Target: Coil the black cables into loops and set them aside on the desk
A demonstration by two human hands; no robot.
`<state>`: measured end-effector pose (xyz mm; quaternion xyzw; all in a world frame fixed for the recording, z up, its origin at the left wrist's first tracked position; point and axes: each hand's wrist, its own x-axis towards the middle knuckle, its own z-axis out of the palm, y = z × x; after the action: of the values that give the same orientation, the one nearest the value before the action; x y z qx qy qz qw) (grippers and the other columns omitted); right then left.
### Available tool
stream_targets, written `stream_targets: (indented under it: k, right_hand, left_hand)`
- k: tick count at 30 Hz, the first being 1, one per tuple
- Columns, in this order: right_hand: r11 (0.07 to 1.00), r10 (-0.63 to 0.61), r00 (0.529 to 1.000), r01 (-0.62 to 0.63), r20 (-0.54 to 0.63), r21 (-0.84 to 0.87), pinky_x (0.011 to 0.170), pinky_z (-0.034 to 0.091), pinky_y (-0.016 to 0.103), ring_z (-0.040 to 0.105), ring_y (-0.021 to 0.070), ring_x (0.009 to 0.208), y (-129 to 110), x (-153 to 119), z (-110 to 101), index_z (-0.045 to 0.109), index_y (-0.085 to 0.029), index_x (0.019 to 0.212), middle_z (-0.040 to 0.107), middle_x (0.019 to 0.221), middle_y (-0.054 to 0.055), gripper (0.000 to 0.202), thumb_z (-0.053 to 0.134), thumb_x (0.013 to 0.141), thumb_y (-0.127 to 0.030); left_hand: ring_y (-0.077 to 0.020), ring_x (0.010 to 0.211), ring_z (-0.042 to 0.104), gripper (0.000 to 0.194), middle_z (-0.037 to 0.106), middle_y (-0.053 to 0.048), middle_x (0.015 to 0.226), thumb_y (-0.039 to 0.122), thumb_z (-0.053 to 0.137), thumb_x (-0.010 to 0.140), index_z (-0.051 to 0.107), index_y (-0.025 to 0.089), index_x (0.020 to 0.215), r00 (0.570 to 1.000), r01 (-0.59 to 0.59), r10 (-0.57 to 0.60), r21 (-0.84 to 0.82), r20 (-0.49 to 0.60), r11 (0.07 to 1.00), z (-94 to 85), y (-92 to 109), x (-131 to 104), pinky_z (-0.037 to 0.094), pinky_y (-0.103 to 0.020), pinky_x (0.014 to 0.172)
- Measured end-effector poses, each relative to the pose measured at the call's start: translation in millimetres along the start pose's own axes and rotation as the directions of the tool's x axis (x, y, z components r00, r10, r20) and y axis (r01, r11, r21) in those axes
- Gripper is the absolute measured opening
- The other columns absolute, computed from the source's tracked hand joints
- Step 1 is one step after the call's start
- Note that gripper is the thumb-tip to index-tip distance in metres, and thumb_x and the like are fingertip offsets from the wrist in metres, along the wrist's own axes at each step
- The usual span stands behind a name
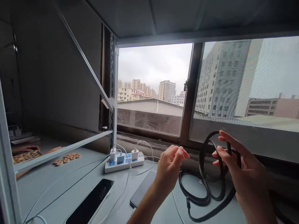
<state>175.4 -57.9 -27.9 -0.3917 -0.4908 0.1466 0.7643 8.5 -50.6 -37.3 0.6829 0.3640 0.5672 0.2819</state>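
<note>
My right hand [245, 171] is closed around a loosely looped black cable [224, 191], its thumb and fingers pinching the loops above the table. One end of that cable hangs low with a black plug [188, 203]. My left hand [170, 165] is raised to the left of the loops, fingers curled and thumb against the index finger. No object shows between its fingertips, and it stays apart from the held cable. Behind the hands, a second coiled black cable [183, 183] lies on the table. A dark flat device [143, 188] is partly covered by my left forearm.
A white power strip [137, 162] holds several plugged-in chargers with white cables. At front left lies a smartphone [91, 202]. Small round brown pieces [67, 158] sit beyond the metal shelf frame [65, 152], near another person's hand [26, 149]. A window [151, 93] stands behind.
</note>
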Motion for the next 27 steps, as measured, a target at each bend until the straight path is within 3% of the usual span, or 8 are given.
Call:
stream_targets:
  k: [4, 9, 13, 15, 20, 23, 27]
  right_hand:
    - [0.996, -0.044, 0.989, 0.054, 0.138, -0.066, 0.045, 0.055, 0.02, 0.063, 0.011, 0.053, -4.1, -1.5, 5.6, 0.07, -0.029, 0.108, 0.07, 0.098, 0.003, 0.043, 0.071, 0.069, -0.045]
    - [0.973, -0.133, 0.948, 0.18, 0.291, -0.141, 0.042, 0.053, 0.016, 0.064, 0.011, 0.054, 8.1, 1.3, 3.5, 0.07, -0.033, 0.111, 0.071, 0.102, 0.002, 0.043, 0.071, 0.07, -0.045]
    - [0.962, -0.152, 0.945, 0.209, 0.289, -0.177, 0.044, 0.054, 0.017, 0.067, 0.0142, 0.06, 11.6, 1.6, 0.1, 0.07, -0.033, 0.111, 0.07, 0.106, 0.003, 0.044, 0.071, 0.069, -0.047]
    - [0.953, -0.152, 0.956, 0.209, 0.252, -0.218, 0.041, 0.053, 0.017, 0.066, 0.0148, 0.06, 11.8, 1.5, -4.2, 0.07, -0.033, 0.11, 0.071, 0.101, 0.003, 0.045, 0.071, 0.068, -0.05]
    - [0.934, -0.053, 0.982, 0.113, 0.182, -0.34, 0.041, 0.054, 0.02, 0.066, 0.0173, 0.063, 10.1, 0.4, -18.8, 0.067, -0.036, 0.117, 0.071, 0.101, 0.002, 0.056, 0.071, 0.065, -0.056]
    - [0.949, 0.006, 0.991, 0.035, 0.13, -0.313, 0.042, 0.054, 0.019, 0.067, 0.0184, 0.071, 4.8, -1.1, -21.0, 0.066, -0.038, 0.117, 0.07, 0.103, 0.0, 0.057, 0.07, 0.064, -0.057]
    - [0.958, 0.01, 0.996, 0.016, 0.087, -0.288, 0.041, 0.052, 0.019, 0.063, 0.0145, 0.065, -0.4, -0.8, -17.7, 0.066, -0.039, 0.116, 0.069, 0.106, -0.001, 0.055, 0.072, 0.064, -0.056]
  left_hand:
    - [-0.0167, 0.069, 0.054, 0.047, 0.059, -0.003, 0.073, 0.055, 0.041, 0.089, 0.069, 0.017, 0.08, 0.99, 0.012, -0.021, 0.063, 0.142, 0.998, -6.8, 22.9, 0.0, 0.04, -0.024, 0.059]
    - [-0.0151, 0.067, 0.053, 0.043, 0.06, -0.002, 0.071, 0.054, 0.053, 0.086, 0.07, 0.015, 0.082, 0.945, 0.082, -0.1, 0.07, 0.31, 0.994, -12.1, 11.9, 4.1, 0.037, -0.022, 0.057]
    - [-0.0133, 0.067, 0.052, 0.034, 0.061, -0.003, 0.075, 0.048, 0.064, 0.081, 0.07, 0.016, 0.092, 0.93, 0.145, -0.126, -0.03, 0.344, 0.989, -12.4, 2.8, 14.4, 0.037, -0.022, 0.057]
    - [-0.0128, 0.065, 0.051, 0.033, 0.06, -0.004, 0.075, 0.045, 0.062, 0.081, 0.069, 0.014, 0.09, 0.94, 0.179, -0.123, -0.154, 0.319, 0.972, -12.1, 1.8, 18.6, 0.038, -0.021, 0.057]
    - [-0.0111, 0.062, 0.051, 0.027, 0.057, -0.004, 0.078, 0.04, 0.054, 0.082, 0.063, 0.014, 0.079, 0.986, 0.159, -0.123, -0.388, 0.115, 0.908, -12.2, 7.8, 22.3, 0.038, -0.019, 0.055]
    - [-0.011, 0.061, 0.049, 0.024, 0.054, -0.003, 0.076, 0.037, 0.052, 0.083, 0.06, 0.015, 0.077, 0.994, 0.109, -0.108, -0.484, 0.03, 0.868, -11.5, 12.0, 21.4, 0.036, -0.019, 0.051]
    - [-0.0106, 0.058, 0.044, 0.023, 0.049, -0.001, 0.072, 0.037, 0.052, 0.082, 0.06, 0.016, 0.079, 0.985, 0.041, -0.131, -0.582, -0.113, 0.812, -10.8, 10.0, 19.2, 0.034, -0.018, 0.046]
